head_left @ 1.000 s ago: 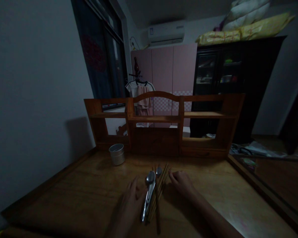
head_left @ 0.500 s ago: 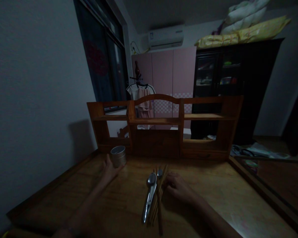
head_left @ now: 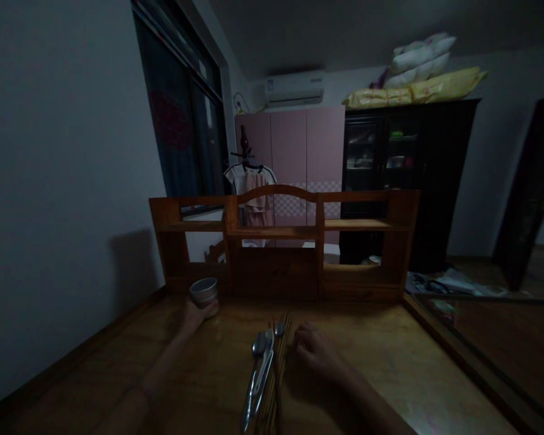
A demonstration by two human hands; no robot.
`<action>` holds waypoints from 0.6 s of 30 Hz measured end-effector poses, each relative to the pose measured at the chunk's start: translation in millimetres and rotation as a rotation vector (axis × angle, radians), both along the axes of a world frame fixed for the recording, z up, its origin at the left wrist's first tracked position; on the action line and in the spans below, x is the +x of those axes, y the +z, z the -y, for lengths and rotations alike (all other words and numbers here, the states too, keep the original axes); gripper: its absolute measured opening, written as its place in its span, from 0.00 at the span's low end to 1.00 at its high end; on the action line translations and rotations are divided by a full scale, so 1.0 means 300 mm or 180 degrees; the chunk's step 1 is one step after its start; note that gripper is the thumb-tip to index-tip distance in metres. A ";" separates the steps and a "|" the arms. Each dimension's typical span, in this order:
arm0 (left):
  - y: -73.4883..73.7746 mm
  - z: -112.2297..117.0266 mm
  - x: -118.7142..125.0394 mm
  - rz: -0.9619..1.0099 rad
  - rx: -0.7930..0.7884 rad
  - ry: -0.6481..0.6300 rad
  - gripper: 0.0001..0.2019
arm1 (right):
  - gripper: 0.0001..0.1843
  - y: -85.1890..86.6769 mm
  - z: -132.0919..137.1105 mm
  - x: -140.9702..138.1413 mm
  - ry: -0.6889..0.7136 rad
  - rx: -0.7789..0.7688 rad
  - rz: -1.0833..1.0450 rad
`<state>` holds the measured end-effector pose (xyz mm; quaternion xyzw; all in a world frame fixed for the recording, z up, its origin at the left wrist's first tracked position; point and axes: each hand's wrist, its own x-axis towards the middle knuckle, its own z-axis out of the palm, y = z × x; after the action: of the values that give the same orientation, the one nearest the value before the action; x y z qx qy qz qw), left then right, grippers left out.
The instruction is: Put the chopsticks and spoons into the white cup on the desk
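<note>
At the far left of the desk, a grey metal cup [head_left: 205, 292] stands upright near the shelf. My left hand [head_left: 196, 315] is wrapped round its lower side, thumb towards the front. In the middle lies a bundle of wooden chopsticks [head_left: 278, 362], pointing away from me. Shiny metal spoons [head_left: 259, 345] lie along its left side, and the bowl of a smaller spoon [head_left: 279, 329] shows among the chopstick tips. Just right of the bundle, my right hand [head_left: 315, 349] rests with curled fingers, a small gap from the chopsticks. Nothing shows in it.
A wooden shelf unit [head_left: 276, 272] runs along the desk's back edge. The wall [head_left: 72, 241] borders the desk on the left, and a raised wooden edge [head_left: 457, 356] on the right. Beyond stand a pink wardrobe [head_left: 290, 145] and a dark cabinet [head_left: 448, 181].
My left hand has closed round the cup from an open reach. My right hand now sits slightly apart from the chopsticks. The spoons appear more spread out, and the view has shifted.
</note>
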<state>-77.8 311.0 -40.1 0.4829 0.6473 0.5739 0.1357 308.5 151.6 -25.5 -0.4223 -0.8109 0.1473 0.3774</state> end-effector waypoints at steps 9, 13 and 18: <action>0.101 0.136 0.399 0.0084 0.0883 -0.1555 0.37 | 0.22 0.030 -0.014 0.022 -0.0616 0.0428 -0.0710; 0.157 0.265 0.637 -0.0467 0.1248 -0.2215 0.40 | 0.47 0.030 -0.009 0.019 -0.0455 0.0343 -0.0902; 0.173 0.367 0.710 -0.0983 0.0957 -0.3253 0.41 | 0.45 -0.001 -0.025 0.029 -0.0404 0.0509 -0.0825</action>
<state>135.1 201.0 11.7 0.8281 0.2541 0.4436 0.2300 317.1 159.1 -25.7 -0.4187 -0.7363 0.1114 0.5198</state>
